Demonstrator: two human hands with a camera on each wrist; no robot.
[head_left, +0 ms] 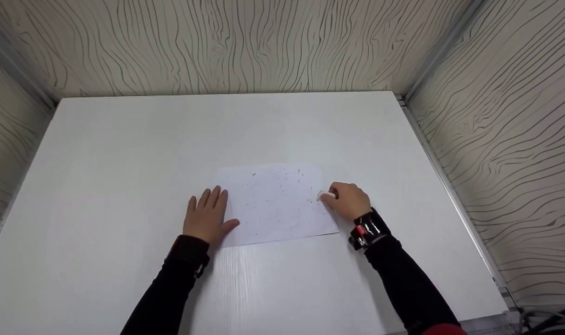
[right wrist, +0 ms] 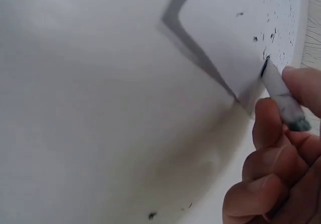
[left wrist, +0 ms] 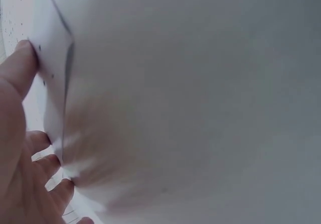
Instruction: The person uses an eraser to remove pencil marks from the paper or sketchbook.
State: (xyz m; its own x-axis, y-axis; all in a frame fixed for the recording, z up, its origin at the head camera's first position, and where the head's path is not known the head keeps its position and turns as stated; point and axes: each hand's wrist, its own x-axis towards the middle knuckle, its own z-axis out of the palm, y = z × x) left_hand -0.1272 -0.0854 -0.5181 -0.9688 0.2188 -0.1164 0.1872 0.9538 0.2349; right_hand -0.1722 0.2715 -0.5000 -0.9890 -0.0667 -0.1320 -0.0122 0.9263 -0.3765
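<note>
A white sheet of paper (head_left: 273, 209) lies on the table, strewn with small dark crumbs and faint grey smudges. My left hand (head_left: 207, 219) rests flat over its left edge, fingers straight and thumb spread onto the sheet. At the right edge my right hand (head_left: 352, 201) pinches a small white eraser (right wrist: 282, 96) between thumb and curled fingers. One end of the eraser touches the paper and looks dark; its other end shows a dark greenish smudge in the right wrist view. In the left wrist view, the paper's edge lifts slightly off the table.
The white table (head_left: 124, 149) surrounds the sheet on all sides. A few dark crumbs (right wrist: 152, 215) lie on the tabletop off the paper. Wood-grain patterned walls (head_left: 245, 46) stand at the back and both sides. Cables (head_left: 549, 318) hang at the lower right corner.
</note>
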